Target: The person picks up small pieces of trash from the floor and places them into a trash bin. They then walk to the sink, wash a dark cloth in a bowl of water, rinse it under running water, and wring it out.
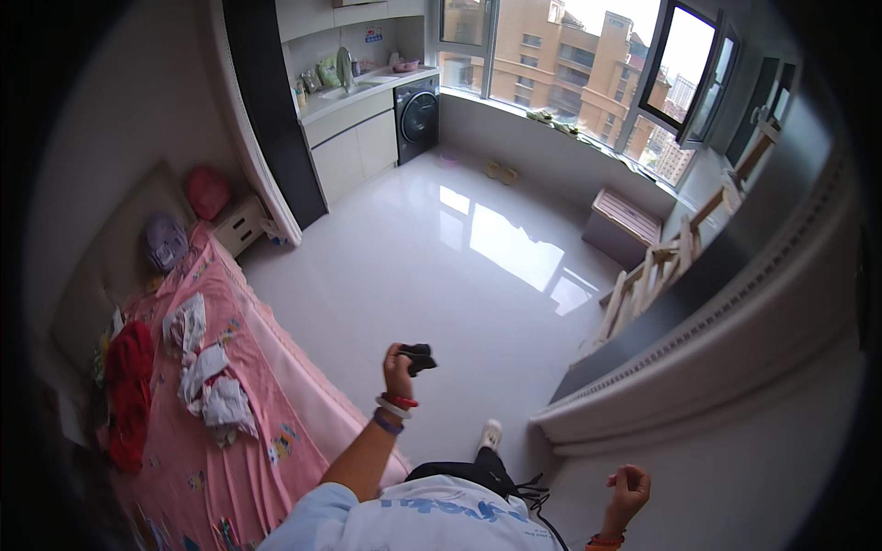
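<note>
In front of my body, my left hand (397,368) grips a small black cloth-like item (419,358); its exact kind is hard to make out. Bracelets circle that wrist. Off to the right, my right hand (628,487) hangs beside me with curled fingers and nothing visible in it. To my left is a bed with a pink patterned cover (269,386). On it lie crumpled white clothes (224,406) and a red garment (129,396).
A beige curtain (689,406) and wooden ladder-like frame (661,262) stand on the right. Ahead are a storage box (623,224), yellow slippers (501,173), a washing machine (417,118) and a sink counter (351,100). A nightstand (240,226) adjoins the bed; glossy floor (386,275) stretches ahead.
</note>
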